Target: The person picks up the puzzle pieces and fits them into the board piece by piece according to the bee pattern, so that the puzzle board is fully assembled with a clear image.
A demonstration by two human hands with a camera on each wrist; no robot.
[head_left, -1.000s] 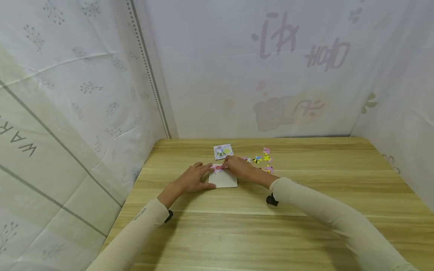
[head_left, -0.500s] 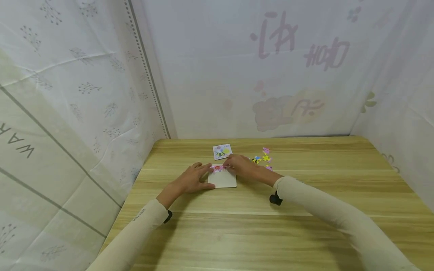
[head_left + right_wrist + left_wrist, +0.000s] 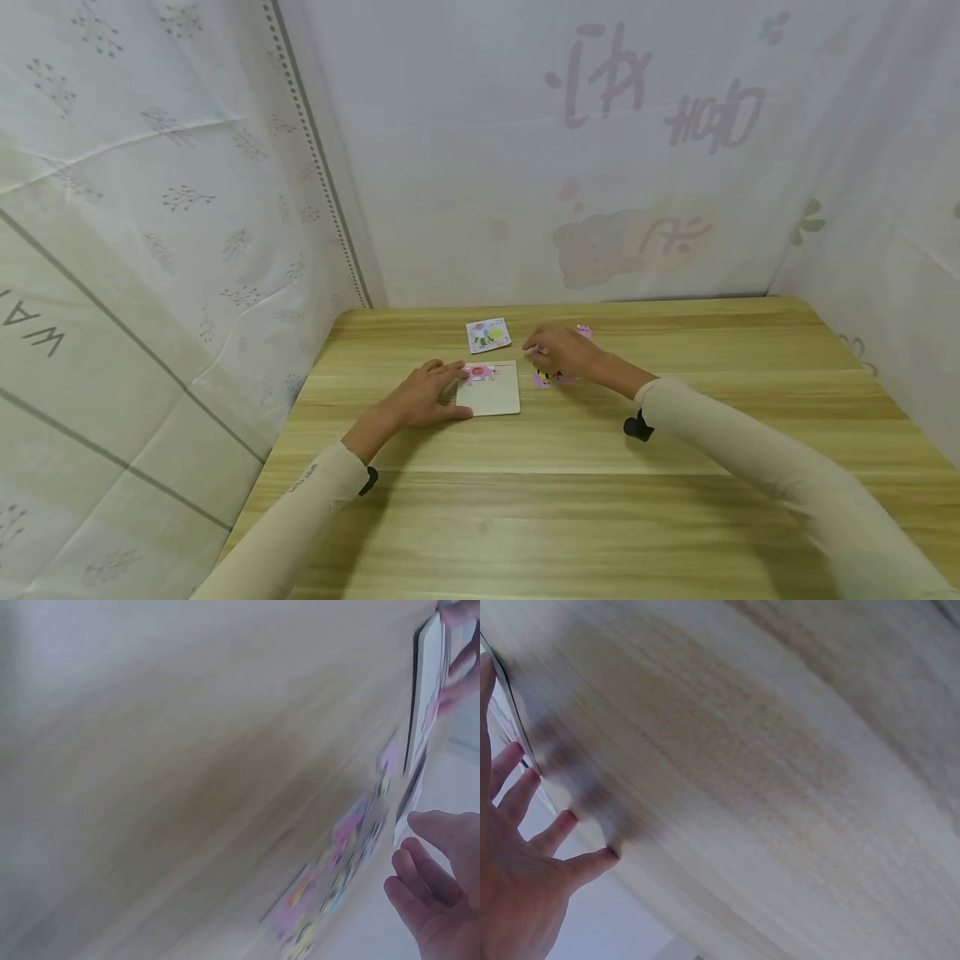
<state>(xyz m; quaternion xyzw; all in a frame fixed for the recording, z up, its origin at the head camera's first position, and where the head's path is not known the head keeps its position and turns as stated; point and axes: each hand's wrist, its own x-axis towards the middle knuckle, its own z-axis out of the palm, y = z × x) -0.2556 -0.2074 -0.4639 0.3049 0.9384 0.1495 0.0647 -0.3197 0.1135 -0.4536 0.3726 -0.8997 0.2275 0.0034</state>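
Observation:
A square white board [image 3: 491, 396] lies on the table with joined pink puzzle pieces [image 3: 480, 372] along its upper left part. My left hand [image 3: 427, 395] rests with spread fingers at the board's left edge, its fingertips over the pink pieces' left end and its thumb on the lower left corner. To the right of the board, my right hand [image 3: 567, 351] hovers over loose puzzle pieces [image 3: 546, 379], partly covering them. In the right wrist view the fingers of that hand [image 3: 442, 881] are loosely bent, with nothing visible between them and the thumb.
A picture card [image 3: 488, 335] with a bee lies just behind the board. Another loose pink piece [image 3: 584, 331] is at the back, beyond my right hand. The wooden table [image 3: 480, 517] reaches a curtain [image 3: 465, 167] behind it.
My right hand has left the pink pieces on the board and moved right, over the loose pieces. A pink piece now shows where its fingers were. My left hand has stayed at the board.

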